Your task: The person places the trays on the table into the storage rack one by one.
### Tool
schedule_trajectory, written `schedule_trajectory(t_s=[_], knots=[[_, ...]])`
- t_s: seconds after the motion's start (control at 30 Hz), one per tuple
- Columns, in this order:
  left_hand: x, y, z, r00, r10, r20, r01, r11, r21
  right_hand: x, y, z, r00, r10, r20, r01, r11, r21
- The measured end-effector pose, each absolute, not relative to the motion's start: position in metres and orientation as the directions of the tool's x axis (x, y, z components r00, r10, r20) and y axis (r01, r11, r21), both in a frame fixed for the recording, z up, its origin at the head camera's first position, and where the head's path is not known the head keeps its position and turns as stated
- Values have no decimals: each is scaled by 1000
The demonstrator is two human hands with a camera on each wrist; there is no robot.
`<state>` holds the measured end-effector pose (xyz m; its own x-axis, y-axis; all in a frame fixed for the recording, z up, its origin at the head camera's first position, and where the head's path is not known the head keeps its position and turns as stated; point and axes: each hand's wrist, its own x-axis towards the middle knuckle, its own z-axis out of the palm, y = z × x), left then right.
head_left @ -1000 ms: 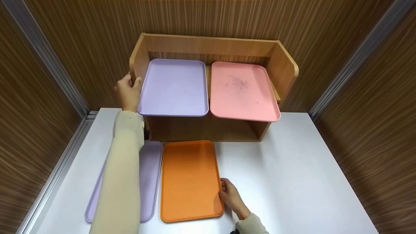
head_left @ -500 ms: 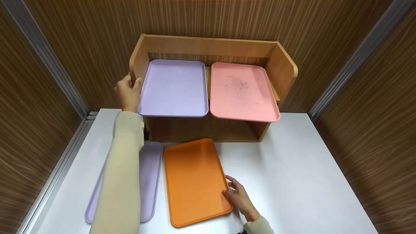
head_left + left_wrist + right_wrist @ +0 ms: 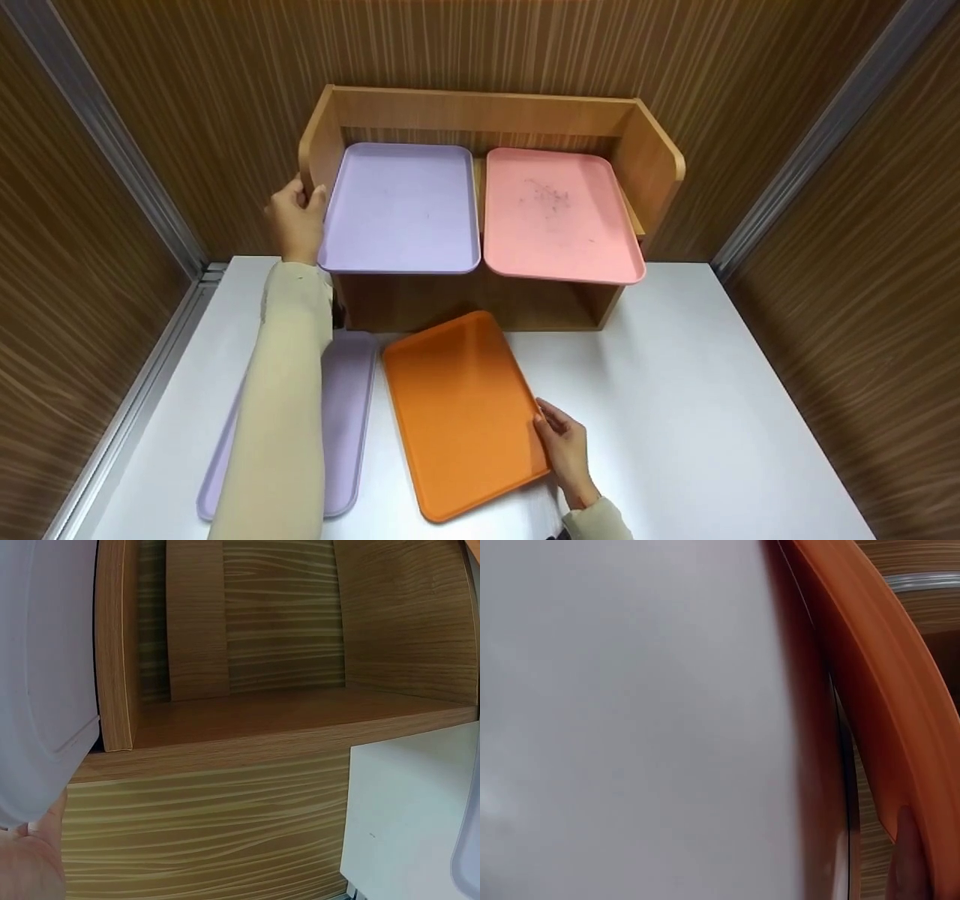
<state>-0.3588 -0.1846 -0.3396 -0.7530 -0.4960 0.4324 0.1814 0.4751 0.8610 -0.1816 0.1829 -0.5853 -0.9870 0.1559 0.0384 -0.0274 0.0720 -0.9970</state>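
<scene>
My right hand (image 3: 566, 446) pinches the right rim of an orange tray (image 3: 465, 416), its thumb over the edge. The tray is turned askew, and its right side is lifted off the white table. In the right wrist view the orange tray's rim (image 3: 889, 675) runs above its reddish shadow, a fingertip under it. My left hand (image 3: 295, 221) grips the left side panel of a wooden shelf (image 3: 480, 109), next to a lavender tray (image 3: 405, 206) on top. Only part of the left hand (image 3: 34, 862) shows in the left wrist view, below the lavender tray (image 3: 49, 667).
A pink tray (image 3: 562, 214) with dark marks lies on the shelf top, right of the lavender one; both overhang the front. Another lavender tray (image 3: 349, 420) lies on the white table (image 3: 697, 420), partly behind my left sleeve (image 3: 281, 405). Wood-patterned walls (image 3: 862, 247) enclose the table.
My right hand has moved right and slightly away from me, turning the orange tray counterclockwise, shifting it from the lavender tray and raising its right side. The left hand keeps its grip on the shelf.
</scene>
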Motion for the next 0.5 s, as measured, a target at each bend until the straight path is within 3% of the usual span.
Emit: schedule_trajectory(t_s=[0.5], knots=[[-356, -186, -339, -771, -484, 413, 175, 462, 869, -183, 195, -583, -955, 290, -64, 68, 3, -998]])
